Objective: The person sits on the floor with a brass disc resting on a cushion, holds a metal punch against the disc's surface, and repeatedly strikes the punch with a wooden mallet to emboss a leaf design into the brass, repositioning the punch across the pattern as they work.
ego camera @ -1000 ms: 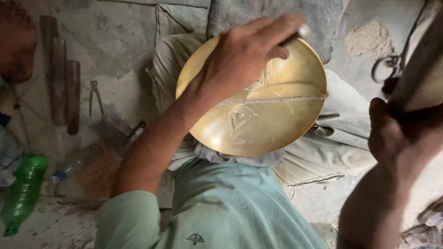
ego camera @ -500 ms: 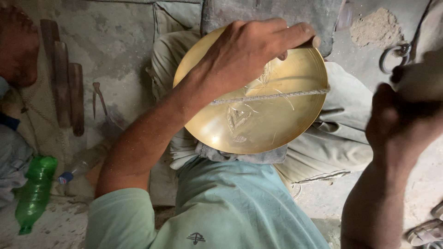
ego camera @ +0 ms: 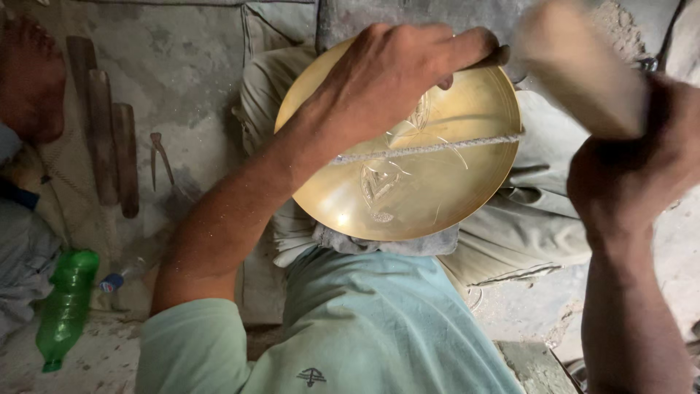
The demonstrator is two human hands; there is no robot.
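At the centre of the frame a brass plate (ego camera: 408, 168) rests on the seated person's lap, over a grey cloth (ego camera: 379, 241), with a cord (ego camera: 430, 148) stretched across it. The left hand (ego camera: 386, 73) is closed round a slim dark tool (ego camera: 490, 58), its tip set near the plate's upper rim. The right hand (ego camera: 620, 168), at the right edge, grips a pale wooden mallet (ego camera: 576, 66), raised and blurred in the upper right. Fine lines already scratched in the plate's middle suggest engraving is under way; this looks like the strike step, mallet coming toward the tool's head. The next move calls for a square, measured blow while the left hand keeps the tip steady on the line.

Against the earlier frames, the mallet has swung in from the far right edge to just beside the tool, and the right hand sits higher. The left hand stays clamped in the same place. At lower left lies a green bottle (ego camera: 65, 306); wooden sticks (ego camera: 109, 146) lie at upper left.
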